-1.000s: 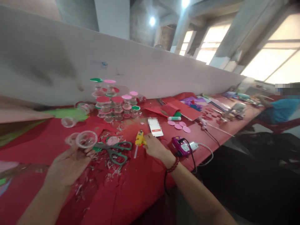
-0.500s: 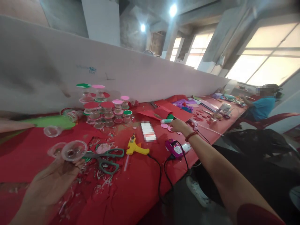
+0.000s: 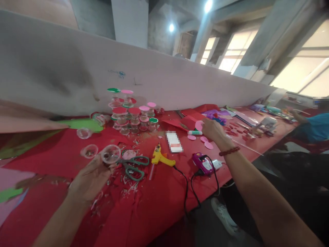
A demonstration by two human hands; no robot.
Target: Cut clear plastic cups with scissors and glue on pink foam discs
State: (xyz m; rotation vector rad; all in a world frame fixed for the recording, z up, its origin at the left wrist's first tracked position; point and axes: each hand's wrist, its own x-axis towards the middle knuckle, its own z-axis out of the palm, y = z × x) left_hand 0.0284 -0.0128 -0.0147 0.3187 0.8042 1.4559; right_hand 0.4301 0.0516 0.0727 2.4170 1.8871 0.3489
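Observation:
My left hand (image 3: pixel 88 178) is closed around a small clear plastic cup (image 3: pixel 111 154), its round end facing up. Between the fingertips of my right hand (image 3: pixel 214 131), which wears a red beaded bracelet, is a pink paper circle (image 3: pixel 198 125), lifted off the table. Below that hand lie a white glue stick with a green band (image 3: pixel 194 132) and several loose pink circles (image 3: pixel 208 145). Beside the cup rest green-handled scissors (image 3: pixel 136 173), among paper scraps. A yellow hot glue gun (image 3: pixel 162 160) lies on the red table between my hands.
Stacked clear cups topped with coloured circles (image 3: pixel 134 111) stand by the partition (image 3: pixel 164 82). A phone (image 3: pixel 174 141) and a purple power socket (image 3: pixel 204 164) with black cords lie mid-table. More cups (image 3: pixel 84 133) sit at left. A person in blue (image 3: pixel 315 125) is at far right.
My right hand has raised a pink circle from the table beside the glue stick. My left hand still holds the cup. The whole scene has shifted rightward as my head turned left.

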